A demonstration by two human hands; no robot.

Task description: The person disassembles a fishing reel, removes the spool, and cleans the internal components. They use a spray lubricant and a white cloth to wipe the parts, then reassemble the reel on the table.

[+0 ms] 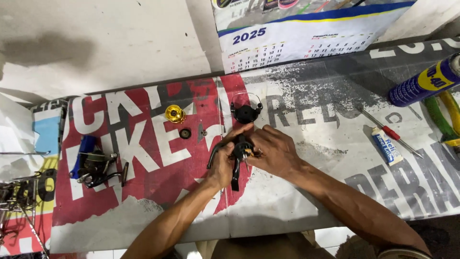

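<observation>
Worn banner sheeting (311,201), printed with large red, white and grey letters, is spread over the bench, and a wall calendar (306,33) with a blue and yellow band is hung on the pale wall at the far side. Near the middle of the bench a black fishing reel body (238,153) is held just above the sheeting by both hands. It is grasped from the left by the left hand (221,165), while the fingers of the right hand (273,151) are closed on its right side, where a small brass-coloured part is seen. The reel seems to be already partly taken apart: a gold spool (175,114), a small dark round part (185,133) and a black rotor with a wire bail (246,112) are laid apart on the sheeting beyond the hands. Whether more parts must come off cannot be told. On the left a second dark reel (98,168) with a blue part is laid down. On the right a blue spray can (424,80) with a yellow label is lying, a small white and blue tube (387,146) nearer, a red-handled screwdriver (390,132) beside it, and green and yellow plier handles (445,117) at the edge.
</observation>
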